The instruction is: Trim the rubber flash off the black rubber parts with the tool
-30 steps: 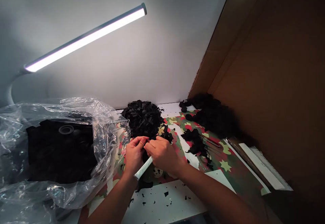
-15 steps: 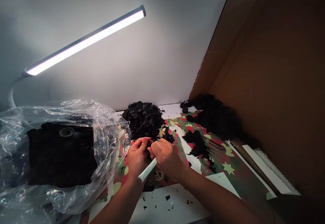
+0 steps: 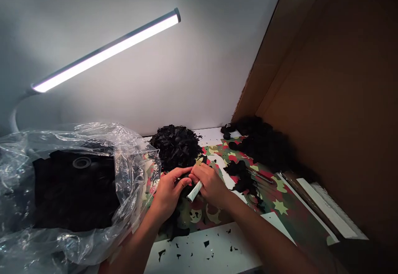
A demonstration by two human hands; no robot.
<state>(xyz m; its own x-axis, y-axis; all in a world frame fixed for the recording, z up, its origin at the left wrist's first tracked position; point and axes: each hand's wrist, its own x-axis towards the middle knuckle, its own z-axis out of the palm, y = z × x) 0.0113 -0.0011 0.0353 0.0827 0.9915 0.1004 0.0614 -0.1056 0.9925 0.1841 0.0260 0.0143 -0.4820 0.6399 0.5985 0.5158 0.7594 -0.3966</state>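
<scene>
Both hands meet over the middle of the patterned mat. My right hand [image 3: 209, 183] is closed round a pale, flat-ended handle [image 3: 195, 192]; the tool's other end is hidden in the fist. My left hand [image 3: 171, 189] is bent beside it, its index fingertip touching the right fingers and its thumb close to the handle. Dark material shows between the left thumb and index finger, apparently a black scrap [image 3: 185, 181], mostly hidden. Below the left wrist lies a limp black piece [image 3: 178, 230]. Just beyond the hands rises a heap of black trimmings [image 3: 175, 143].
A clear plastic bag [image 3: 130, 174] with black round-edged parts stands at left. More black pieces lie at right [image 3: 241, 174], beside metal tweezers [image 3: 263, 176], with a dark pile [image 3: 264, 145] behind. A cardboard panel [image 3: 326, 79] borders the right. A lamp [image 3: 108, 52] hangs above.
My right hand and the pale handle have shifted right and slightly upward. My left fingers have stretched towards the right hand. More of the black piece below the left wrist shows.
</scene>
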